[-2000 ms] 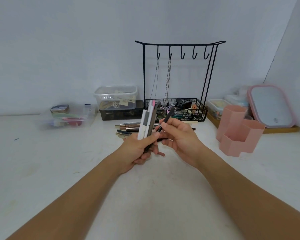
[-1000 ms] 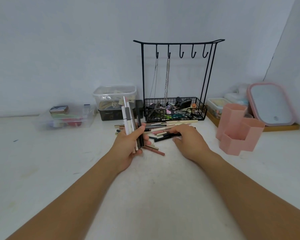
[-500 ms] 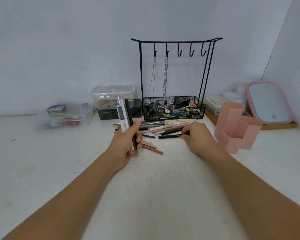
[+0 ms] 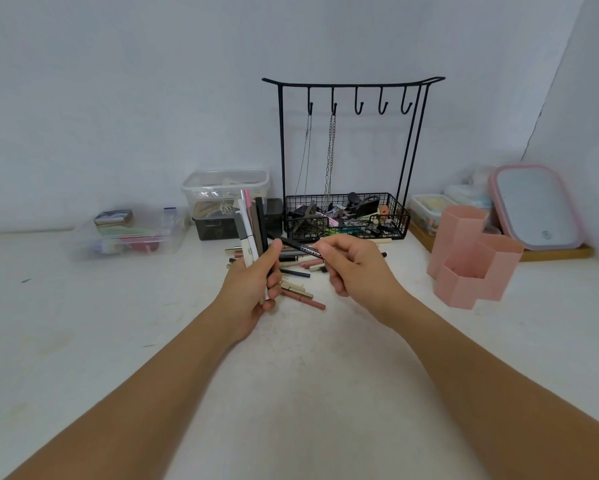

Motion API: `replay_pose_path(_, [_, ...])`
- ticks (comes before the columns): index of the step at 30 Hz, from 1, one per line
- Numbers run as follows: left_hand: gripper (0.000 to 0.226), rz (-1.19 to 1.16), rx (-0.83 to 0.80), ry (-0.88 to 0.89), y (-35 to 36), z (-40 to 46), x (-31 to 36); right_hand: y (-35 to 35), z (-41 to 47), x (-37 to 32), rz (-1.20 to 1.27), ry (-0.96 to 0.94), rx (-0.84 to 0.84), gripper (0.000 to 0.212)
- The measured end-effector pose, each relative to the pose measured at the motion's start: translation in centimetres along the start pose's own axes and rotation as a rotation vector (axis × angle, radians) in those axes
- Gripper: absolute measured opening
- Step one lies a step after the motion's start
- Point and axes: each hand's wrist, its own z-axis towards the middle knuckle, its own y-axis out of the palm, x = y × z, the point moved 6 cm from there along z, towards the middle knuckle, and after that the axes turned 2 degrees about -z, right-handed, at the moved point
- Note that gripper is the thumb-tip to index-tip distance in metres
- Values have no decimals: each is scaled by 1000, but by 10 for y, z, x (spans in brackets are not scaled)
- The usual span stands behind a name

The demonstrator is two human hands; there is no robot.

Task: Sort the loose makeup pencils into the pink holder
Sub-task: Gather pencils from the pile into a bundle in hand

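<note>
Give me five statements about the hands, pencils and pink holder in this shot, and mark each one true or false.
1. The left hand grips a bundle of pencils that stands upright. True.
2. The right hand is empty. False: it pinches a black pencil with white lettering.
3. The pink holder lies tipped over on the table. False: it stands upright, to the right of the hands.
4. Loose pencils lie on the table beyond the hands. True.
5. All five hooks of the black rack carry chains. False: only the two leftmost do.
</note>
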Motion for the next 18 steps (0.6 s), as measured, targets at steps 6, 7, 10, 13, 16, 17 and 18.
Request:
replay_pose_path(6, [35, 41, 191, 95, -12, 2, 1, 4, -3, -1, 128, 52, -2, 9])
replay_pose_path(7, [34, 79, 215, 116, -14, 3, 2, 1, -2, -1, 166, 57, 17, 8])
replay_pose_path(10, [23, 104, 174, 129, -13, 4, 3, -6, 0, 0, 353, 85, 76, 8])
replay_pose_path(13, [29, 118, 49, 88, -4, 3, 2, -7, 2, 0, 518, 121, 74, 13])
replay_pose_path(16, [34, 181, -94, 66, 4, 1, -1, -7, 4, -2, 519, 100, 88, 37])
replay_pose_path(17, [34, 193, -141, 60, 7, -1, -2, -8, 5, -3, 492, 79, 98, 33])
replay_pose_path(18, [36, 209, -177, 55, 9, -2, -2, -8, 5, -5, 453, 52, 108, 25])
